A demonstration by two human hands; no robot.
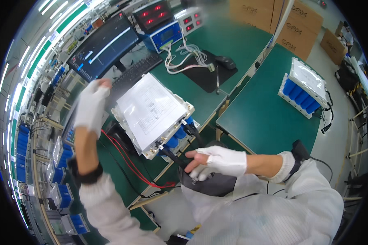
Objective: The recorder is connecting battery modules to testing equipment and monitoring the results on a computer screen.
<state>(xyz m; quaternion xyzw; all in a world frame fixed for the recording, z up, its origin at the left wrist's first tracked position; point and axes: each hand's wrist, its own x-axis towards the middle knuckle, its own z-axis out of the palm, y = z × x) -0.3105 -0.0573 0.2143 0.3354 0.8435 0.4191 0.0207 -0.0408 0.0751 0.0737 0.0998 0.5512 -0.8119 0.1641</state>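
Both hands wear white gloves that leave the fingertips bare; the left hand [90, 105] is raised beside the left edge of the pack [172, 142], near the keyboard [141, 69] and the monitor [104, 47], its fingers curled in; whether they pinch anything, I cannot tell; the right hand [221, 161] is at the pack's near side, fingers bent and slightly parted, close to the black leads [193, 132] that come off the pack; whether it touches or grips one is unclear.

The pack sits on the green table [249, 43], set at an angle between the hands, with a printed sheet [151, 110] covering most of its top; blue cells show along its near side, within a pale frame; red wires [124, 157] run below it, on the left.

Beyond the pack lie white cables [186, 57], partly over a black mat [210, 77] that also carries a mouse [225, 62]; behind them stand a blue box [163, 36] and two meters [153, 16] with red digits; a second pack [300, 92] rests on another table [257, 108] to the right; cardboard boxes [298, 30] stand past it.
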